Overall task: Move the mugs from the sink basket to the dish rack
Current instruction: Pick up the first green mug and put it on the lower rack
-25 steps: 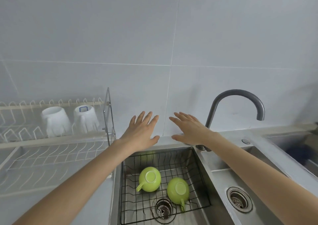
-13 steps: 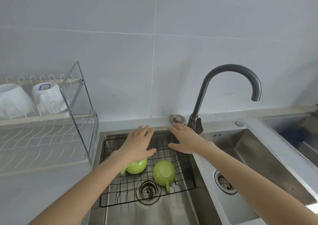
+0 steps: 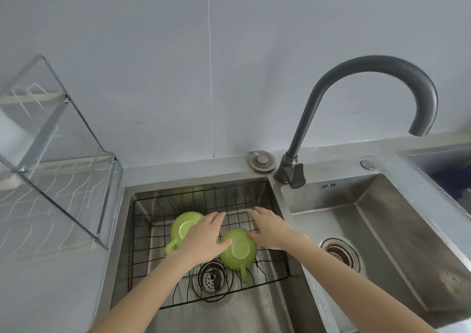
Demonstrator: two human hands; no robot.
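Note:
Two green mugs lie upside down in the black wire sink basket (image 3: 142,236) inside the left sink. The left mug (image 3: 182,224) is partly covered by my left hand (image 3: 204,238), which hovers flat over it with fingers spread. The right mug (image 3: 238,250) shows its pale base, its handle pointing toward me. My right hand (image 3: 270,228) is spread just beyond and right of that mug, fingertips over the wire grid. Neither hand grips anything. The white wire dish rack (image 3: 58,192) with a clear side panel stands on the counter at the left.
A dark curved faucet (image 3: 356,98) rises between the two sinks. A round sink plug (image 3: 261,160) lies on the ledge behind the basket. The right sink (image 3: 382,230) has a drain. A drain strainer (image 3: 211,279) sits under the basket's near edge.
Both hands have dropped from the sink's back edge down into the basket, over the green mugs. The view has tilted downward and closer, so the white mugs on the rack have left the frame.

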